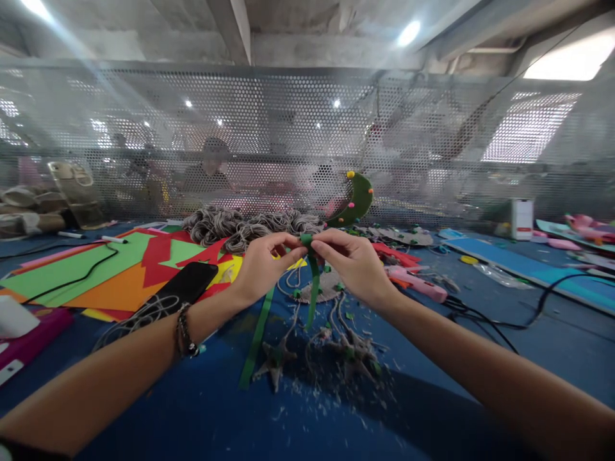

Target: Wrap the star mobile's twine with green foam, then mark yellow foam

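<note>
Head: both hands' fingers (321, 246) pinch green strip (313, 282) closed.

Around the middle of the bench (192, 422): at nine o'clock, paper (100, 269) with a pen (115, 240) on it and a phone (192, 282) partly on it. Toward eleven, heaps of string (216, 225), and a wall (288, 141) behind. At three, a glue gun (423, 285). Near six, stars (275, 360), with scraps (336, 390) about.

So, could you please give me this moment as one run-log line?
left hand: pinching green strip | right hand: pinching same strip | below: grey stars on blue table | right side: pink glue gun | behind: grey cord bundles
</note>
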A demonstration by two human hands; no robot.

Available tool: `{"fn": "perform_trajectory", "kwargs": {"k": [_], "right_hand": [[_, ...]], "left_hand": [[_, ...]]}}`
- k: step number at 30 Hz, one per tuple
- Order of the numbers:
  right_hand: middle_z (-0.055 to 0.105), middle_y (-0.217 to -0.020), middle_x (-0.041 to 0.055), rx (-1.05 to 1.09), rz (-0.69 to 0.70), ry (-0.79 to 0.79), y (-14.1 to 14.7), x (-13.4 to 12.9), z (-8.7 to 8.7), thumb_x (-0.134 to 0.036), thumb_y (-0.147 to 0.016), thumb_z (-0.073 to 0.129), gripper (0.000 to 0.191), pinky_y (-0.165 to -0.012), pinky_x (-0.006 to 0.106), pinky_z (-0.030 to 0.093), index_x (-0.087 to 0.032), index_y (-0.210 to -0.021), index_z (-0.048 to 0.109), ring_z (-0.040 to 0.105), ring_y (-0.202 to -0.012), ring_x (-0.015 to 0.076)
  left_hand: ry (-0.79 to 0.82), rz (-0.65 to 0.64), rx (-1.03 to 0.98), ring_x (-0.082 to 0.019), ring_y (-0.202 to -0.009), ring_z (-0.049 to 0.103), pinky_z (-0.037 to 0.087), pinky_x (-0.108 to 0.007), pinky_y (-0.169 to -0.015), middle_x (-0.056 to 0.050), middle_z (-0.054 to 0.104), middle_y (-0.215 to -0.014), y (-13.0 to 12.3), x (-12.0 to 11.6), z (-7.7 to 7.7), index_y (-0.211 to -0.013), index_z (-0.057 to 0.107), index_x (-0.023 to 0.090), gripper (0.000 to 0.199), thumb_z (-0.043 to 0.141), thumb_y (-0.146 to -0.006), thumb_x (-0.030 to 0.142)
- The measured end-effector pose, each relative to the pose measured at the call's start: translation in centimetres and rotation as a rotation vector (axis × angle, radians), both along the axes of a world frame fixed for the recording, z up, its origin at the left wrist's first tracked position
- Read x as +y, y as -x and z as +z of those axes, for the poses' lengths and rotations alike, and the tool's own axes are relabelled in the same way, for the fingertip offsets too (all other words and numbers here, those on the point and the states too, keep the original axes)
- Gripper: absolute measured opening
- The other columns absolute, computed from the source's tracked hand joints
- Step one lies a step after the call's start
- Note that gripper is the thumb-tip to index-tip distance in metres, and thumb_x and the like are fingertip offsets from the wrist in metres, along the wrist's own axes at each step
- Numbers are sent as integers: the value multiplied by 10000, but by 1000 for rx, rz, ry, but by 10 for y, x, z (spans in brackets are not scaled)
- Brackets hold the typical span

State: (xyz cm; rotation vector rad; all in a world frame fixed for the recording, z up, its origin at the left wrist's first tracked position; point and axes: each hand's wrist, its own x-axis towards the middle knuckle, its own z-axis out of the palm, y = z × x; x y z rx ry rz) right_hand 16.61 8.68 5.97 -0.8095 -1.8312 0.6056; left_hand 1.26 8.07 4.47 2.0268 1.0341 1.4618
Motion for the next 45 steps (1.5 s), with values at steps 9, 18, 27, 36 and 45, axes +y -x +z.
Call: {"fn": "perform_trajectory", "kwargs": {"k": [9,18,27,36,45], "right_hand": [[557,-697,11,-225,17,-67,-8,9,0,-289,-723,526,127,-571,241,411,-163,-729,538,499,-626,106],[519,-705,9,-336,-48,-171,-12,11,5,-235,-761,466,81,-571,251,367,-171,-722,496,456,-630,109],[503,-787,29,-327,109,-1,-12,12,5,-228,-776,429,104,-625,262,406,-165,-858,428,501,-684,116],[425,-571,-35,-382,141,89,-11,6,9,-306,-808,409,167,-473,213,319,-168,-747,481,381,-500,67],[437,-554,-42,-258,189,126,-11,6,11,-263,-790,442,180,-483,205,311,-160,-643,454,386,-493,52]], "left_hand": [[155,-97,-162,-63,-507,388,307,-201,-480,32,461,-612,3,3,5,-659,507,155,137,593,-688,258],[347,-300,-233,-51,-472,364,295,-198,-468,48,414,-556,15,14,8,-625,525,166,137,610,-682,257],[275,-178,-164,-59,-507,432,342,-206,-516,32,468,-631,12,12,6,-690,516,171,99,564,-714,255],[256,-233,-171,-76,-591,430,348,-207,-563,15,503,-690,2,4,4,-706,507,157,119,559,-706,265],[357,-399,-381,-79,-672,498,392,-247,-690,20,506,-723,0,5,1,-645,439,152,135,570,-656,183]]}}
